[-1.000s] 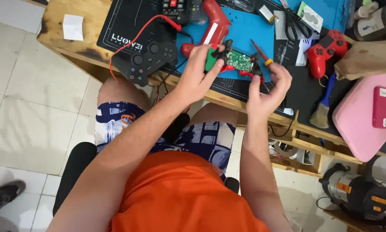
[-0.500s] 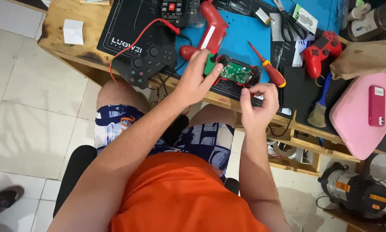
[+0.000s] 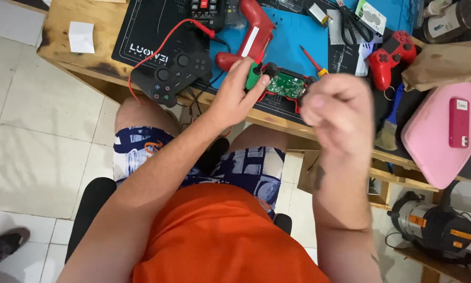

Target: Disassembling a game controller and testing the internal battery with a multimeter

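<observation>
My left hand [image 3: 239, 95] grips the left end of an opened game controller [image 3: 283, 85], its green circuit board bare in a red lower shell, at the front edge of the blue work mat [image 3: 293, 39]. My right hand [image 3: 341, 112] hangs in the air above the desk edge, close to the camera and blurred. Its fingers are curled into a fist, and nothing shows in it. A red-handled screwdriver [image 3: 311, 59] lies on the mat just behind the controller, touched by neither hand.
A black controller [image 3: 177, 76] and a red shell half [image 3: 254, 32] lie to the left, a red controller [image 3: 393, 51] to the right. A meter [image 3: 206, 9] with a red lead, scissors [image 3: 351, 23], a brush [image 3: 389, 131], a paper bag [image 3: 445, 63] and a pink case [image 3: 437, 139] crowd the desk.
My right hand let go of the screwdriver, which now lies on the mat, and rose from the controller toward the camera. My left hand stayed on the controller.
</observation>
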